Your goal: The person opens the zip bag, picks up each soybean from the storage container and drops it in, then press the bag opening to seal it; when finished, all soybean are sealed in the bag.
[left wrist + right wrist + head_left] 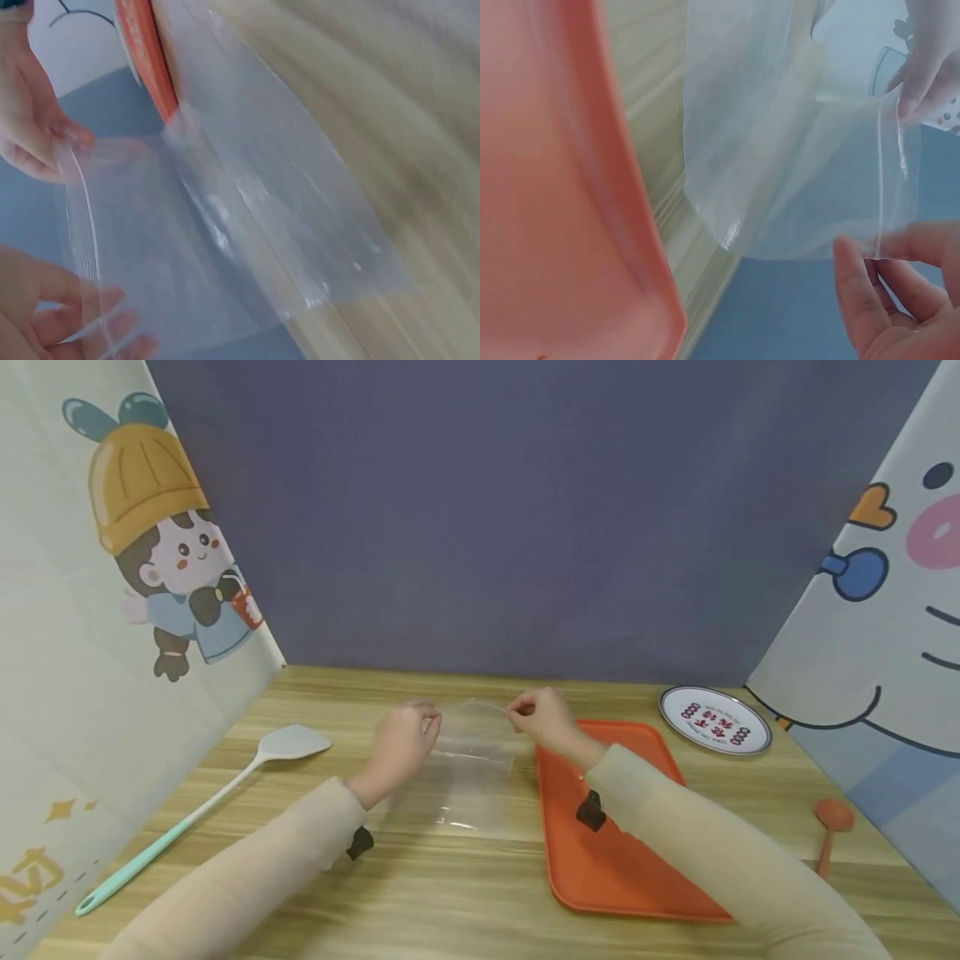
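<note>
A clear zip-top plastic bag (474, 789) hangs between my two hands, its upper part raised and its lower part lying over the wooden table. My left hand (403, 739) pinches the left end of the bag's mouth; in the left wrist view its fingers (71, 289) show through the film. At the opposite end, my right hand (551, 718) grips the corner between thumb and fingers, seen close in the right wrist view beside the zip strip (880, 180). The strip runs nearly straight between both hands.
An orange tray (558, 868) lies under my right forearm. Left of the bag is a white spatula (288, 743) with a mint handle. A printed plate (716, 720) sits at the back right, and an orange-brown spoon (834, 816) lies near the right wall.
</note>
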### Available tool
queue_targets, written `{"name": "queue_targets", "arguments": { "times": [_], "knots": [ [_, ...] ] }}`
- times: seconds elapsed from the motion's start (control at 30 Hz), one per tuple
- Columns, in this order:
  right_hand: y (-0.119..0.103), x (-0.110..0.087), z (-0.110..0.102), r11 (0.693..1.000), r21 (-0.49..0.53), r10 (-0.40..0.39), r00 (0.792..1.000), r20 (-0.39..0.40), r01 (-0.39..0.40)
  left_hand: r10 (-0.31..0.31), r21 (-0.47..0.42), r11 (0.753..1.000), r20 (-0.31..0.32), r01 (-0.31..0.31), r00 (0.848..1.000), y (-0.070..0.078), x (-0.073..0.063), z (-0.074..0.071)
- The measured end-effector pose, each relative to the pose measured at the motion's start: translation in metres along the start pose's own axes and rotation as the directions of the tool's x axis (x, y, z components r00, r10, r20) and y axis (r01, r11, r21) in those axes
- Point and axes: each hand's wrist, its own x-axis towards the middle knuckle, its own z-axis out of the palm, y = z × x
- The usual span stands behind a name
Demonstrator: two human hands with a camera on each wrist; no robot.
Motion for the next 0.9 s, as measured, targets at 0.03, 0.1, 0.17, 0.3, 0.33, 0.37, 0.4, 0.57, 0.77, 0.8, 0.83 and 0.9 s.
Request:
{"name": "queue_targets", "arguments": {
  "times": [0.03,0.1,0.17,0.3,0.33,0.37,0.4,0.57,0.77,0.8,0.83,0.9],
  "knots": [
    [-0.001,-0.001,0.000,1.000,-0.003,0.000,1.000,-0.002,0.000,-0.038,-0.013,0.999,0.006,0.038,0.999,-0.001,0.001,0.000],
    [-0.002,-0.003,0.000,1.000,-0.003,-0.017,1.000,0.004,0.017,-0.089,-0.011,0.996,0.005,0.089,0.996,-0.003,0.002,-0.002],
    [-0.004,-0.006,0.000,0.999,-0.011,-0.041,0.999,0.013,0.041,-0.120,0.008,0.993,-0.003,0.120,0.993,-0.004,0.002,-0.003],
    [-0.008,-0.009,0.000,0.996,-0.033,-0.086,0.996,0.019,0.086,-0.139,0.043,0.989,-0.005,0.139,0.990,-0.002,0.001,-0.006],
    [-0.008,-0.010,0.000,0.996,-0.036,-0.084,0.996,0.018,0.084,-0.139,0.040,0.989,0.002,0.139,0.990,-0.001,0.000,-0.007],
    [-0.008,-0.010,0.000,0.996,-0.040,-0.078,0.997,0.018,0.079,-0.137,0.031,0.990,0.015,0.136,0.991,-0.001,0.000,-0.008],
    [-0.007,-0.010,0.001,0.997,-0.038,-0.067,0.998,0.021,0.068,-0.132,0.022,0.991,0.031,0.131,0.991,-0.001,-0.001,-0.008],
    [0.001,-0.013,0.008,0.999,-0.043,0.002,0.997,0.083,0.001,-0.084,-0.022,0.996,0.135,0.088,0.987,-0.007,-0.005,-0.007],
    [0.010,-0.013,0.015,0.999,-0.016,0.036,0.995,0.095,-0.034,-0.055,-0.044,0.997,0.227,0.067,0.972,-0.015,-0.011,0.000],
    [0.011,-0.012,0.016,0.999,-0.011,0.043,0.995,0.091,-0.042,-0.054,-0.044,0.997,0.228,0.066,0.972,-0.015,-0.011,0.001],
    [0.011,-0.012,0.016,0.999,-0.005,0.047,0.995,0.089,-0.047,-0.058,-0.044,0.997,0.232,0.070,0.971,-0.015,-0.012,0.001],
    [0.013,-0.011,0.016,0.998,0.012,0.055,0.994,0.095,-0.056,-0.066,-0.040,0.996,0.236,0.077,0.969,-0.014,-0.012,0.002]
  ]
}}
